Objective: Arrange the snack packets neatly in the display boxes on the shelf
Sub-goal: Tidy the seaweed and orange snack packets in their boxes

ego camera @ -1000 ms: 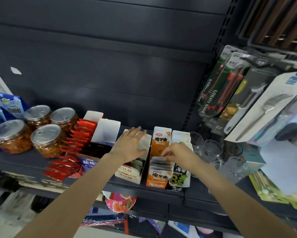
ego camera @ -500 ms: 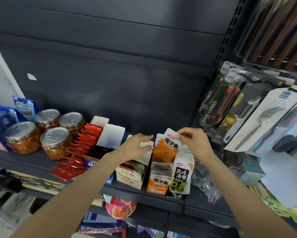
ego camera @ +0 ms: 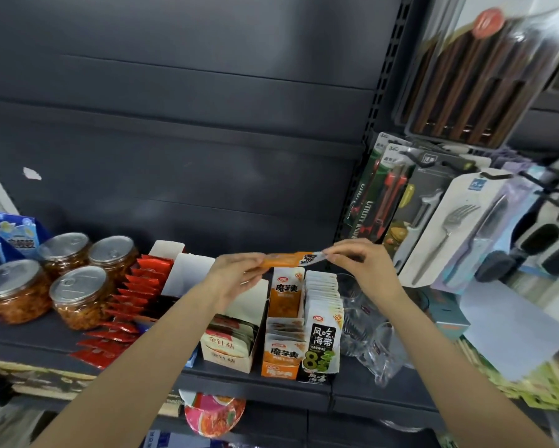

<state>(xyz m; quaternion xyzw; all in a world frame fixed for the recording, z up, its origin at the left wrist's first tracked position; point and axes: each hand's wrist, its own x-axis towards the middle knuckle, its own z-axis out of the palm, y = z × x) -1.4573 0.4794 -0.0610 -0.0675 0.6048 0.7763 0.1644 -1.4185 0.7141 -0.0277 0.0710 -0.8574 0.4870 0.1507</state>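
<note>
Shelf (ego camera: 245, 379): four jars (ego camera: 77, 295) at left; three display boxes (ego camera: 283, 344) side by side at centre, packets inside. Loose packets (ego camera: 110, 337) between jars and boxes. Utensil packs (ego camera: 446, 234) hang right.

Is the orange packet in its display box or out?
Out: both hands, left hand and right hand, hold the orange packet above the orange display box.

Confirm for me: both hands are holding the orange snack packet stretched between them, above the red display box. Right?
Not quite. The head view shows the left hand and right hand holding the orange snack packet above the orange display box, not a red one.
</note>
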